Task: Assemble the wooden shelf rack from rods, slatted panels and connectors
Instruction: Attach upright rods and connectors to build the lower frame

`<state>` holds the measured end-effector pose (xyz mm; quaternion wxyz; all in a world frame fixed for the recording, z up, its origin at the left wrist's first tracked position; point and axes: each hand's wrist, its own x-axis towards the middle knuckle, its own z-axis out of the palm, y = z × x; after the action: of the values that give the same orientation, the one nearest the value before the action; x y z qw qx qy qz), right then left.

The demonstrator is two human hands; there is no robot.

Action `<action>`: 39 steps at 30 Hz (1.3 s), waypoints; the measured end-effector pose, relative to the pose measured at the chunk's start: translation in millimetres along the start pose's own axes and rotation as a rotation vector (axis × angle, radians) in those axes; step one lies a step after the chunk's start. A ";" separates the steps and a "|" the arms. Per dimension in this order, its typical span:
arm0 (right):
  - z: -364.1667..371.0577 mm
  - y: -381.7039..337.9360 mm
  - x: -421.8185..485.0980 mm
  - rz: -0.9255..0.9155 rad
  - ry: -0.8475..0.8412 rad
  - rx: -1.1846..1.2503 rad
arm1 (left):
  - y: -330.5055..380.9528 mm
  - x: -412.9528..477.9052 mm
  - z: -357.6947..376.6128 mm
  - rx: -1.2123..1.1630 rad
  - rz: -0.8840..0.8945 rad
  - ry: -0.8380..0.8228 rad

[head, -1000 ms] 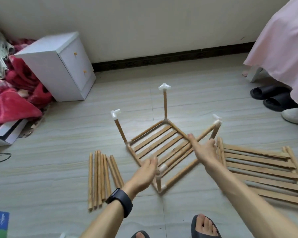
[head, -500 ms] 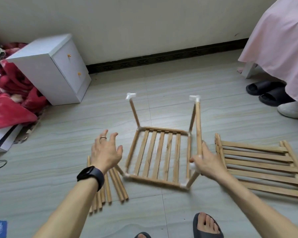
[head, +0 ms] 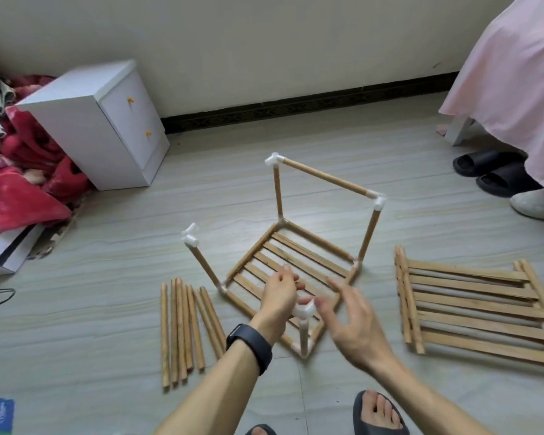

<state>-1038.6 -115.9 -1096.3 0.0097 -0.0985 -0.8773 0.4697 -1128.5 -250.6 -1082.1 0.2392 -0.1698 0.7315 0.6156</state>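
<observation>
Far left, red blanket (head: 19, 189) piled against the wall, white cabinet (head: 107, 127) beside it, tilted view. On the floor (head: 107, 309), a bunch of loose rods (head: 186, 328) lies side by side, just left of the rack frame (head: 368, 233). Frame is partly built and stands on the floor mid-picture: base slatted panel (head: 283, 265) lies flat with an upright rod at each corner. Left upright leans outward and is capped by the left connector (head: 189, 237), white, nothing plugged into its side ports. Left hand (head: 280, 296), black watch (head: 248, 346) on the wrist, is over the near corner of the panel, fingers curled, thumb against the near connector (head: 305, 310) that sits on the near upright; blurred, so cannot tell whether it actually pinches the connector or only touches it. Right hand (head: 349, 315) is just right of that connector, fingers spread and apart, holding nothing, thumb tip close beside the connector. Behind, the top rod (head: 324, 176) bridges the white connectors on the back and right uprights. Right of the frame, spare slatted panels (head: 478, 312) lie stacked flat on the floor, apart from the frame. Far right, black slippers (head: 490, 171) under a hanging pink cloth (head: 515, 73). One sandalled foot (head: 379, 412) at the bottom edge.
</observation>
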 end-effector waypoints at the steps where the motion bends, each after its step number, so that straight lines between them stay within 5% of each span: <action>1: 4.1 -1.6 -6.5 -0.026 -0.040 -0.013 | 2.0 -0.1 4.4 0.064 0.062 -0.025; 6: -1.8 -4.3 -6.2 0.100 -0.074 0.053 | 19.7 14.6 -43.0 0.632 0.520 0.185; 12: -14.5 6.3 10.2 0.201 -0.201 0.124 | 26.4 34.0 -142.1 0.968 0.377 0.493; 18: -60.8 44.8 43.9 0.307 0.051 0.283 | 14.1 39.3 -164.3 0.794 0.262 0.318; 23: -66.3 46.3 66.4 0.329 0.093 0.108 | -3.8 31.3 -124.8 0.526 0.221 0.239; 33: -62.0 56.7 65.8 0.259 0.189 0.178 | -38.6 13.2 -106.8 0.633 0.209 0.343; 39: -75.7 68.5 50.3 0.195 0.054 0.153 | -43.9 18.2 -109.1 0.715 0.202 0.325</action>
<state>-1068.4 -7.5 -1114.4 -0.0050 -0.1949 -0.8246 0.5311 -1135.2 -365.0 -1114.3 0.1027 -0.0984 0.9408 0.3077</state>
